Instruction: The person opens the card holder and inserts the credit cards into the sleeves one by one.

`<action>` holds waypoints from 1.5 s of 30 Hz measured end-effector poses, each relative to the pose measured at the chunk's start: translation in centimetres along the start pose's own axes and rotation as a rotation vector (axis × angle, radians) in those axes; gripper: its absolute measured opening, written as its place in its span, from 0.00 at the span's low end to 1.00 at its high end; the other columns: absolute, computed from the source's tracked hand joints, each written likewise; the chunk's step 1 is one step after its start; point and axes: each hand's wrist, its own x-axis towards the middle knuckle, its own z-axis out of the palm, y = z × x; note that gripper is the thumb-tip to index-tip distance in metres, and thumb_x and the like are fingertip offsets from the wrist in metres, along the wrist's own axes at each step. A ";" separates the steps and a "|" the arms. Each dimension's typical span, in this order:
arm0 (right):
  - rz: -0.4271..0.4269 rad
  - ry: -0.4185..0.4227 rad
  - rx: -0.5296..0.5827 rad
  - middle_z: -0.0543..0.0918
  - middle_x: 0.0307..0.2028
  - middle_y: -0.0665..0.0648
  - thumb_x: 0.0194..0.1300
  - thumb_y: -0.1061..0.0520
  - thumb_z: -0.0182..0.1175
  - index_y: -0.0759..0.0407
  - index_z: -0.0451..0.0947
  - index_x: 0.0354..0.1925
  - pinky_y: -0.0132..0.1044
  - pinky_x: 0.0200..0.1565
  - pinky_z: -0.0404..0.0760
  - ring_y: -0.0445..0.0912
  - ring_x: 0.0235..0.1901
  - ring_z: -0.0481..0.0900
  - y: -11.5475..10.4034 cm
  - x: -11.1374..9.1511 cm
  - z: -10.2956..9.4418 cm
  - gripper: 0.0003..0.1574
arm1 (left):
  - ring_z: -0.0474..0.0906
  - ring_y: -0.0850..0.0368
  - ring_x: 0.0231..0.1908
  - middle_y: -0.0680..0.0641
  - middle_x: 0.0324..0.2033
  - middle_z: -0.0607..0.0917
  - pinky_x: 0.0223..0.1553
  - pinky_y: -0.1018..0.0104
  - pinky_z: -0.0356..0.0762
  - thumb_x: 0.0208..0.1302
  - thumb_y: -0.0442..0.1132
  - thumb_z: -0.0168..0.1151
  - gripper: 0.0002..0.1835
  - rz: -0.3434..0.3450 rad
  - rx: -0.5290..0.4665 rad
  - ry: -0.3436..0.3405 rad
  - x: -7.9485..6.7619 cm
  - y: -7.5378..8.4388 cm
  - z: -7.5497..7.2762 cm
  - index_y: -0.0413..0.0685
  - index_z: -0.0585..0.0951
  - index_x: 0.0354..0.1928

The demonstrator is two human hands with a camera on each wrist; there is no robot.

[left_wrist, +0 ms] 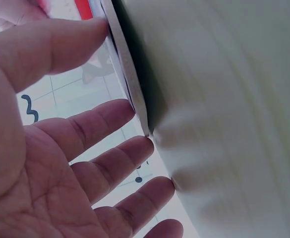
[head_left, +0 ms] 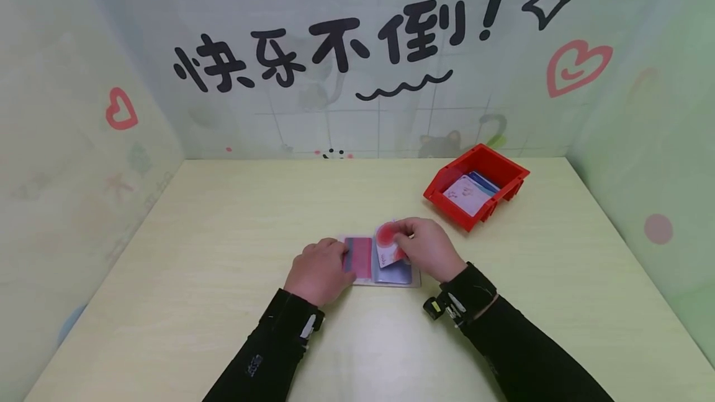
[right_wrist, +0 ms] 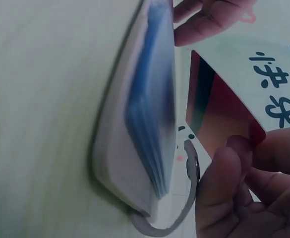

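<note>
A small card holder (head_left: 393, 274) lies spread out on the table in the head view, with clear sleeves on its right side and a pink-and-blue card (head_left: 362, 258) on its left side. My left hand (head_left: 317, 272) rests at its left edge; the left wrist view shows the fingers spread, with thumb and fingertips along the cover's edge and the tabletop. Above the right-hand sleeves, my right hand (head_left: 429, 248) pinches a white card with a red round print (head_left: 385, 254) between thumb and fingers. The right wrist view shows that card's dark red back (right_wrist: 219, 101), tilted and raised over the sleeves.
At the back right stands a red plastic bin (head_left: 437, 195) with several cards (head_left: 468, 195) inside. From the holder's cover a loose strap (right_wrist: 182, 215) with a metal snap curves out. Printed cloth walls (head_left: 313, 123) border the pale wooden table (head_left: 234, 203).
</note>
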 end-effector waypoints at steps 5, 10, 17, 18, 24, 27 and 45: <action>0.027 -0.019 -0.005 0.86 0.48 0.58 0.75 0.56 0.63 0.57 0.84 0.62 0.31 0.35 0.80 0.48 0.38 0.80 -0.1 0.0 0.5 0.20 | 0.81 0.41 0.53 0.41 0.61 0.84 0.55 0.46 0.83 0.67 0.49 0.71 0.27 -0.003 -0.002 -0.006 0.0 0.0 0.0 0.44 0.83 0.63; 0.025 -0.025 -0.013 0.85 0.46 0.58 0.75 0.57 0.62 0.57 0.86 0.60 0.33 0.35 0.77 0.49 0.37 0.80 -0.1 -0.2 0.7 0.18 | 0.81 0.41 0.54 0.41 0.61 0.84 0.56 0.45 0.82 0.67 0.50 0.71 0.27 -0.005 -0.007 -0.012 0.0 0.0 0.0 0.43 0.83 0.63; 0.033 -0.044 -0.043 0.85 0.45 0.57 0.75 0.57 0.63 0.56 0.86 0.60 0.32 0.35 0.78 0.48 0.39 0.79 -0.4 -0.5 1.0 0.18 | 0.81 0.41 0.55 0.41 0.61 0.84 0.57 0.45 0.82 0.66 0.50 0.72 0.27 -0.008 -0.006 -0.009 0.0 0.0 0.0 0.43 0.83 0.63; 0.035 -0.046 -0.048 0.85 0.44 0.57 0.75 0.57 0.63 0.56 0.86 0.61 0.32 0.34 0.78 0.48 0.38 0.80 -0.4 -0.5 1.0 0.19 | 0.81 0.41 0.55 0.41 0.61 0.84 0.57 0.45 0.82 0.66 0.50 0.72 0.28 -0.008 -0.007 -0.010 0.0 0.0 0.1 0.43 0.83 0.63; 0.036 -0.063 -0.078 0.85 0.38 0.56 0.74 0.56 0.65 0.54 0.84 0.63 0.32 0.33 0.78 0.47 0.34 0.82 -0.4 -0.6 1.2 0.21 | 0.81 0.41 0.55 0.41 0.62 0.84 0.57 0.45 0.82 0.66 0.51 0.72 0.28 -0.008 -0.006 -0.016 0.1 0.0 0.0 0.43 0.82 0.63; 0.009 -0.063 -0.118 0.84 0.39 0.55 0.73 0.57 0.65 0.54 0.84 0.63 0.32 0.36 0.80 0.47 0.39 0.81 -0.3 -0.6 1.3 0.22 | 0.81 0.41 0.53 0.41 0.61 0.84 0.56 0.45 0.82 0.66 0.51 0.72 0.28 -0.006 -0.005 -0.012 0.1 0.0 0.0 0.43 0.83 0.63; -0.077 -0.091 -0.348 0.80 0.41 0.56 0.69 0.55 0.70 0.50 0.82 0.67 0.36 0.42 0.76 0.49 0.45 0.76 -0.7 -1.3 1.9 0.29 | 0.81 0.41 0.55 0.41 0.62 0.84 0.58 0.45 0.81 0.67 0.51 0.71 0.29 -0.008 0.011 -0.017 0.1 0.0 0.2 0.43 0.82 0.65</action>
